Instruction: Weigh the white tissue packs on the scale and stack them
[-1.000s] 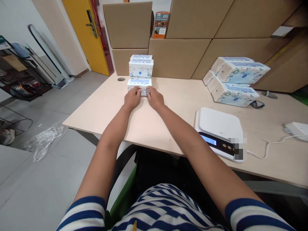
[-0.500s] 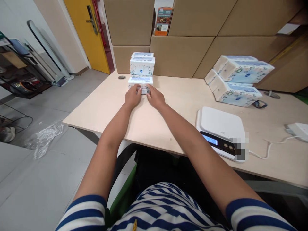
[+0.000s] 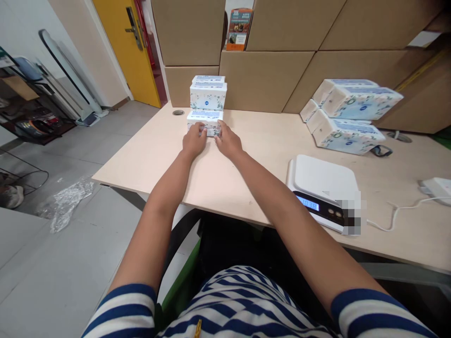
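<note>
A flat white tissue pack (image 3: 205,116) with blue print lies on the beige table (image 3: 246,164) at the far left. My left hand (image 3: 193,141) presses its fingertips against the pack's near left side. My right hand (image 3: 228,142) does the same at the near right side. Both hands have fingers curled onto the pack's front face. Behind the pack stands a stack of two more tissue packs (image 3: 207,92) against the cardboard boxes.
A white digital scale (image 3: 322,190) with a lit display sits near the table's front edge at right. Several tissue packs (image 3: 348,117) are piled at the back right. Cardboard boxes (image 3: 264,70) wall off the back. A white adapter (image 3: 437,188) and cable lie at far right.
Both hands have nudged the tissue pack slightly farther back toward the stack; the view has shifted a little.
</note>
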Tool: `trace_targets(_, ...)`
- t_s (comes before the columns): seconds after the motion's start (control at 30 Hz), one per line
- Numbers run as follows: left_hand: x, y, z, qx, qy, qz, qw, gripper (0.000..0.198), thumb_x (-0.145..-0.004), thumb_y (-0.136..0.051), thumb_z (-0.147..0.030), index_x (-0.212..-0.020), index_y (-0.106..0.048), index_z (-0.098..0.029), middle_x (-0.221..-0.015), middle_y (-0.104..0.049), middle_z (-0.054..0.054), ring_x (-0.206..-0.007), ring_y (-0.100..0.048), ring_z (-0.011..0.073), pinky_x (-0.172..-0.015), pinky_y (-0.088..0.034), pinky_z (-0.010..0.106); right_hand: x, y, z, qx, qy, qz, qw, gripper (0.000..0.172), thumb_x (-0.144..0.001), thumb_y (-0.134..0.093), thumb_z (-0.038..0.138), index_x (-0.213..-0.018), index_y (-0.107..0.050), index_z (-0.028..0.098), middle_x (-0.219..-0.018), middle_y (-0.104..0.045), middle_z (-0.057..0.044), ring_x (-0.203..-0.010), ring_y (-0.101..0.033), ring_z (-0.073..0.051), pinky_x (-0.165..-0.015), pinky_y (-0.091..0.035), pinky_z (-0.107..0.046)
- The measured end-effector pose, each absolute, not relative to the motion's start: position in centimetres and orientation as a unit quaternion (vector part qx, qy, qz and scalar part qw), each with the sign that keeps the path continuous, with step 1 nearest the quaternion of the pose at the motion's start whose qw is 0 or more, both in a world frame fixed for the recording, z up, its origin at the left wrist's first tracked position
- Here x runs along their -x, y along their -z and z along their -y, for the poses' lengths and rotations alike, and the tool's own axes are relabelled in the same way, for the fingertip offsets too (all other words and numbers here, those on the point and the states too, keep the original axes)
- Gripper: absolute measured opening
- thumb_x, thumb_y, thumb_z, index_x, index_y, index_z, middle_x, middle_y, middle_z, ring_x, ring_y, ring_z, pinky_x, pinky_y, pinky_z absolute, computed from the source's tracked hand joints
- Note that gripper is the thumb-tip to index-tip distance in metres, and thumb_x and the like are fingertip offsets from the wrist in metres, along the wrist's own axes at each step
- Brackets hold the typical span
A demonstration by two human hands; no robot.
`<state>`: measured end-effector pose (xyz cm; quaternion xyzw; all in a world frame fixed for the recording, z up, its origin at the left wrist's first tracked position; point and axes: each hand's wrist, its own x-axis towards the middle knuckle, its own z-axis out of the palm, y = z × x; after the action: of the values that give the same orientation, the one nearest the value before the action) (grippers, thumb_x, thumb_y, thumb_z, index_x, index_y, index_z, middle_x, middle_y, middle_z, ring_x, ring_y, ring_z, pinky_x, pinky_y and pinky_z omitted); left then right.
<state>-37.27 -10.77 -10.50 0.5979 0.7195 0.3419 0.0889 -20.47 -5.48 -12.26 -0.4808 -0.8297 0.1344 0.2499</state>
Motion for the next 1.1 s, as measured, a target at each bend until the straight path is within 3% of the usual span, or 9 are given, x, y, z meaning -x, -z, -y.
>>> trace_targets(0.2,37.3,10.6,10.7,-0.592,-0.343,-0.724,0.088,0.043,-0.119,-0.050,-0.033,-0.157,-0.067,-0.022,-0.161,-0.076,0.017,-0.140,-0.075,0.0342,-0.125,-0.055,0.047,20.5,12.4,5.3,0.471,-0.142,0.830,0.263,0.079,-0.114,-0.056,0.024,-0.190,-0.037,0.023,-0.169,-0.069,-0.020,-0.143,-0.072,-0.036,-0.120,-0.061,-0.052)
trace_targets(0.33,37.2,10.4,10.8,-0.591,-0.343,-0.724,0.095,0.040,-0.119,-0.050,-0.033,-0.155,-0.067,-0.024,-0.161,-0.076,0.016,-0.142,-0.074,0.0326,-0.127,-0.054,0.045,20.4,12.0,5.6,0.475,-0.141,0.831,0.255,0.078,-0.115,-0.056,0.022,-0.190,-0.036,0.017,-0.172,-0.066,-0.021,-0.149,-0.071,-0.037,-0.126,-0.060,-0.055)
trace_targets(0.47,37.3,9.9,10.6,-0.577,-0.355,-0.731,0.079,0.038,-0.118,-0.052,-0.031,-0.152,-0.068,-0.025,-0.159,-0.078,0.014,-0.149,-0.072,0.0319,-0.129,-0.053,0.044,20.7,11.4,6.1,0.472,-0.122,0.836,0.252,0.075,-0.118,-0.057,0.020,-0.189,-0.036,0.015,-0.177,-0.063,-0.021,-0.154,-0.070,-0.033,-0.131,-0.059,-0.049)
trace_targets(0.57,37.5,9.4,10.4,-0.573,-0.354,-0.736,0.070,0.039,-0.118,-0.055,-0.032,-0.153,-0.068,-0.022,-0.158,-0.079,0.015,-0.147,-0.074,0.0320,-0.130,-0.053,0.044,21.0,10.2,6.2,0.485,-0.096,0.837,0.234,0.073,-0.121,-0.055,0.022,-0.189,-0.032,0.012,-0.173,-0.066,-0.021,-0.147,-0.074,-0.032,-0.125,-0.062,-0.045)
trace_targets(0.63,37.6,9.2,10.3,-0.576,-0.343,-0.739,0.076,0.039,-0.117,-0.057,-0.032,-0.153,-0.068,-0.020,-0.158,-0.079,0.015,-0.143,-0.075,0.0320,-0.130,-0.055,0.045,20.9,8.1,6.1,0.471,-0.054,0.861,0.185,0.069,-0.122,-0.054,0.025,-0.186,-0.033,0.011,-0.162,-0.074,-0.019,-0.140,-0.077,-0.030,-0.123,-0.062,-0.044)
trace_targets(0.73,37.8,8.9,9.9,-0.579,-0.338,-0.738,0.075,0.042,-0.116,-0.055,-0.032,-0.154,-0.066,-0.017,-0.160,-0.076,0.018,-0.143,-0.075,0.0364,-0.131,-0.056,0.054,18.9,2.8,5.2,0.404,0.060,0.905,0.118,0.060,-0.123,-0.056,0.037,-0.179,-0.043,0.020,-0.150,-0.079,-0.008,-0.140,-0.077,-0.027,-0.128,-0.056,-0.048)
trace_targets(0.83,38.1,9.0,9.2,-0.582,-0.344,-0.735,0.058,0.039,-0.114,-0.057,-0.038,-0.149,-0.068,-0.025,-0.160,-0.076,0.014,-0.146,-0.073,0.0408,-0.135,-0.054,0.062,13.9,-3.0,3.6,0.382,0.166,0.881,0.226,0.062,-0.127,-0.028,0.060,-0.173,-0.047,0.023,-0.151,-0.073,-0.002,-0.144,-0.073,-0.019,-0.126,-0.057,-0.038)
trace_targets(0.97,38.6,9.3,8.6,-0.576,-0.340,-0.741,0.061,0.033,-0.109,-0.060,-0.043,-0.139,-0.069,-0.032,-0.155,-0.078,0.009,-0.137,-0.078,0.0415,-0.131,-0.059,0.064,2.8,-6.0,1.9,0.493,0.181,0.783,0.333,0.058,-0.129,-0.026,0.059,-0.153,-0.066,0.025,-0.142,-0.076,-0.011,-0.138,-0.076,-0.025,-0.119,-0.058,-0.040)
trace_targets(1.1,38.8,9.4,8.5,-0.570,-0.370,-0.729,0.076,0.032,-0.106,-0.061,-0.041,-0.134,-0.070,-0.029,-0.147,-0.080,0.013,-0.130,-0.079,0.0412,-0.128,-0.061,0.063,-8.6,-1.7,-0.9,0.675,0.019,0.690,0.261,0.052,-0.125,-0.046,0.056,-0.156,-0.069,0.021,-0.145,-0.076,-0.018,-0.142,-0.072,-0.039,-0.120,-0.058,-0.057)
